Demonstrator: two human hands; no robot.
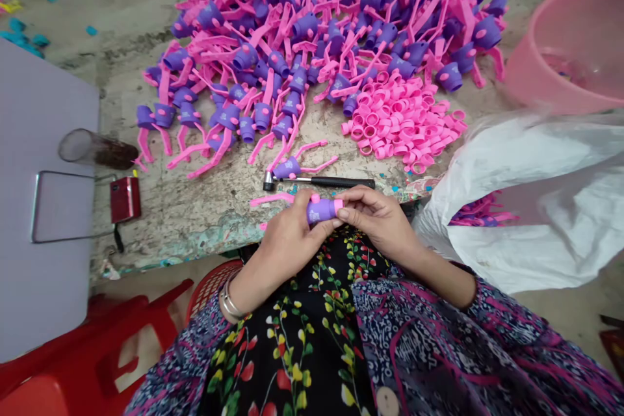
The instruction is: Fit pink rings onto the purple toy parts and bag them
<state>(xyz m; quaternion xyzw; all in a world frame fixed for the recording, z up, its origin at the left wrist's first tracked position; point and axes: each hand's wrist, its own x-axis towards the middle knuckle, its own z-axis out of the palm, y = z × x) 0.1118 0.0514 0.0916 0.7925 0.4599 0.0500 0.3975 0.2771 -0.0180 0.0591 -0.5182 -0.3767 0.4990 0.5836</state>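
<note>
My left hand is closed around a purple plastic toy part with pink arms, held just over the table's front edge. At its right end sits a pink ring. My right hand pinches that ring between thumb and fingers. Just beyond my hands lies a small hammer with a black handle, its head touching or close to another purple part with pink arms. A heap of loose pink rings is behind it to the right.
A large pile of purple-and-pink parts covers the table's back. At right stand a pink tub and an open white sack with similar parts inside. A glass lies on its side at left, near a red box and red chair.
</note>
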